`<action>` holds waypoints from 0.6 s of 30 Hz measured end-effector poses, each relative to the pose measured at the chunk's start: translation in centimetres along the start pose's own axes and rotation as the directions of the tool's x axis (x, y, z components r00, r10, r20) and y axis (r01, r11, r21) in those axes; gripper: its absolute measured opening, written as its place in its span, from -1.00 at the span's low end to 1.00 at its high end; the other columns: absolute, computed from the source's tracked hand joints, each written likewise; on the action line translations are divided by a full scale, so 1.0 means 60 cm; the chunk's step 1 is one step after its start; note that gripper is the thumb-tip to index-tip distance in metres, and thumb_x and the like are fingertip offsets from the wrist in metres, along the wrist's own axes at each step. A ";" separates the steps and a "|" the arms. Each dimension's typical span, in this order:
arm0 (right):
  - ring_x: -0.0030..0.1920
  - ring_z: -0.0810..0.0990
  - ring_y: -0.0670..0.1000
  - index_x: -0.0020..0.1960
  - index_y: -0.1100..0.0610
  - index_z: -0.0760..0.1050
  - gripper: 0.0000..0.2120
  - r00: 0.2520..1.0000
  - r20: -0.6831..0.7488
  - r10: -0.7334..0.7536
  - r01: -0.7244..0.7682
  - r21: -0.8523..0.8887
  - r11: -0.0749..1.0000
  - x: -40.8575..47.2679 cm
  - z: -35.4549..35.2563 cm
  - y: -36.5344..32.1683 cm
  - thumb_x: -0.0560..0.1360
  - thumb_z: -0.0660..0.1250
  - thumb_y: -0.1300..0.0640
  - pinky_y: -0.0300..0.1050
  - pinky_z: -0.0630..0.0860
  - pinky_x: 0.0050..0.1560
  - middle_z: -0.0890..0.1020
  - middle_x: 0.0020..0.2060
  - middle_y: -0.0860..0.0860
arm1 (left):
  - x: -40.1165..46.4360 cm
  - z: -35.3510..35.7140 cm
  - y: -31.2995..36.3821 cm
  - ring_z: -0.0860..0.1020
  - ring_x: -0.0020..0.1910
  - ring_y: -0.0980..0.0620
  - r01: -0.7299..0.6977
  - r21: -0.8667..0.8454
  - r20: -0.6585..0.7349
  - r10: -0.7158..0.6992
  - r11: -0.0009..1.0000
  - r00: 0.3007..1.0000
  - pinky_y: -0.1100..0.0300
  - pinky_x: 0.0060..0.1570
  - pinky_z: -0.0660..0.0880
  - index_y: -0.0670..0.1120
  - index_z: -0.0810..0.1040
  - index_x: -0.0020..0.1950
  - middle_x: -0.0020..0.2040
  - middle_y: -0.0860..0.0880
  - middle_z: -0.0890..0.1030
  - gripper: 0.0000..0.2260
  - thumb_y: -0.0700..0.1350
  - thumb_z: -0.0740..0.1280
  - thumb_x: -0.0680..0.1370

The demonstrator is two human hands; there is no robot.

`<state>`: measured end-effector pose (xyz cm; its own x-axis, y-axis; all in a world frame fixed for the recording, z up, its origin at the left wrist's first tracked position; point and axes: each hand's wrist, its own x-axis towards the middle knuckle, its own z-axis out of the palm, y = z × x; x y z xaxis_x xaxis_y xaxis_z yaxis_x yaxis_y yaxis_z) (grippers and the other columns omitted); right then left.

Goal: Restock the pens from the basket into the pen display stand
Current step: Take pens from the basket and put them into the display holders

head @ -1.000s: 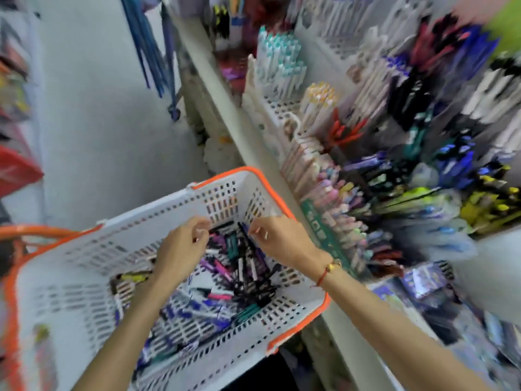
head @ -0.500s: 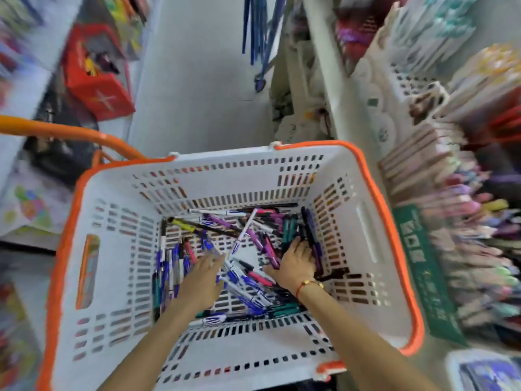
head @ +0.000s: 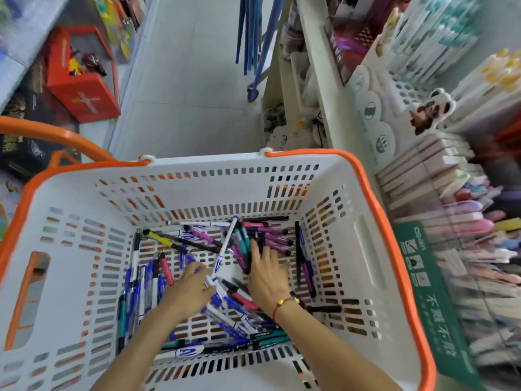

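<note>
Step in hand, as judged: gathering pens out of the basket (head: 366, 210) before any go to the pen display stand (head: 439, 249), which sits off the basket's 3 o'clock side on the shelf.

Left hand (head: 191, 292): fingers curled round the lower end of a white pen with blue print (head: 224, 251). That pen stands tilted, its gripped end at about 7 o'clock and its free tip rising toward 1 o'clock; long axis runs roughly 7–1.

Right hand (head: 267, 273): fingers nearly straight, spread flat on the pile, tips among the purple and teal pens (head: 270, 238) at the heap's 1 o'clock corner. It grips nothing that I can see.

Pile: loose and crossed. Purple pens lie mostly along 9–3; the blue pens (head: 143, 280) on the 9 o'clock side lie along 12–6; one yellow-and-black pen (head: 163, 241) runs 10–4.

Handling note (judgement): sort by colour first, then rake like pens parallel so all tips face one way before lifting. A crossed bundle would likely snag in the stand's slots. The 12–6 blue group is already aligned and looks the easiest bunch to lift. Which end is cap or tip is mostly too blurred to tell.
</note>
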<state>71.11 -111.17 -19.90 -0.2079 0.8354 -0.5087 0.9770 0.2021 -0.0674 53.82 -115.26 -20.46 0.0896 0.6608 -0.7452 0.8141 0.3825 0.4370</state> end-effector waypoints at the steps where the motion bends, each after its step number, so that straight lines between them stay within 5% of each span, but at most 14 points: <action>1: 0.41 0.24 0.18 0.58 0.12 -0.16 -0.27 1.000 0.008 -0.017 0.017 0.014 1.000 0.000 -0.003 0.001 0.58 0.22 0.19 0.08 0.42 0.23 0.22 0.44 0.19 | 0.000 -0.008 0.002 0.52 0.14 0.04 0.002 0.004 0.025 -0.002 1.000 1.000 0.14 0.11 0.48 -0.03 0.16 0.55 0.53 -0.01 0.08 -0.55 0.02 0.12 0.68; 4: 0.34 0.35 0.23 0.57 0.11 -0.10 -0.27 0.995 0.076 -0.057 0.051 0.090 0.995 0.001 -0.028 0.006 0.54 0.22 0.30 0.04 0.50 0.13 0.25 0.42 0.23 | -0.010 -0.029 0.015 0.48 0.25 0.00 0.046 -0.040 0.022 -0.045 0.998 0.999 0.12 0.17 0.46 -0.04 0.23 0.52 0.51 -0.04 0.22 -0.59 0.04 0.05 0.69; 7: 0.06 0.54 0.26 0.56 0.12 -0.06 -0.31 0.965 0.221 -0.145 0.073 0.305 0.950 0.006 -0.068 0.012 0.54 0.18 0.35 0.07 0.47 -0.12 0.39 0.29 0.27 | -0.033 -0.045 0.049 0.51 0.16 -0.02 0.064 -0.122 -0.057 -0.072 0.990 0.996 0.19 0.05 0.41 0.00 0.35 0.41 0.25 -0.02 0.50 -0.55 0.16 -0.11 0.67; 10: -0.20 0.49 0.11 0.54 0.09 0.02 -0.42 0.934 0.234 -0.271 0.062 0.641 0.765 -0.011 -0.101 0.007 0.58 0.11 0.33 0.08 0.45 -0.20 0.52 -0.01 0.20 | -0.046 -0.056 0.082 0.49 0.30 -0.06 0.013 -0.324 -0.090 -0.045 0.946 0.995 0.04 0.35 0.32 -0.03 0.19 0.56 0.47 -0.08 0.37 -0.27 0.35 -0.23 0.52; 12: -0.17 0.48 -0.03 0.51 0.04 0.09 -0.47 0.935 0.164 -0.315 0.041 0.832 0.553 -0.028 -0.123 -0.001 0.61 0.13 0.32 -0.06 0.48 -0.13 0.51 -0.01 0.08 | -0.042 -0.060 0.093 0.55 0.18 -0.06 0.041 -0.640 -0.040 -0.086 0.767 0.995 -0.01 0.30 0.39 -0.03 0.20 0.55 0.45 -0.11 0.40 -0.20 0.39 -0.22 0.47; 14: -0.04 0.53 -0.07 0.48 0.02 0.19 -0.51 0.931 0.138 -0.337 -0.007 0.931 0.364 -0.037 -0.145 -0.004 0.61 0.17 0.32 -0.24 0.46 -0.02 0.52 0.04 0.04 | -0.039 -0.065 0.099 0.59 0.04 -0.05 0.076 -0.859 0.029 -0.099 0.507 0.995 0.02 0.15 0.48 -0.11 0.38 0.44 0.23 -0.11 0.59 -0.24 0.37 -0.15 0.52; 18: -0.31 0.49 -0.01 0.40 0.11 0.33 -0.60 0.843 0.213 -0.493 -0.233 0.972 0.022 -0.044 -0.166 -0.006 0.60 0.17 0.33 -0.24 0.43 -0.30 0.51 -0.22 0.06 | -0.053 -0.084 0.094 0.59 -0.11 -0.10 0.069 -0.973 0.071 0.002 0.219 0.997 0.07 0.01 0.52 -0.24 0.54 0.16 -0.26 -0.10 0.61 -0.31 0.33 -0.02 0.56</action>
<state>70.84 -108.39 -9.98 -0.6472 0.4961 -0.5787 0.1150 -0.6870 -0.7175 55.20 -111.95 -13.09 0.1320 0.6142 -0.7781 -0.3742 0.7577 0.5347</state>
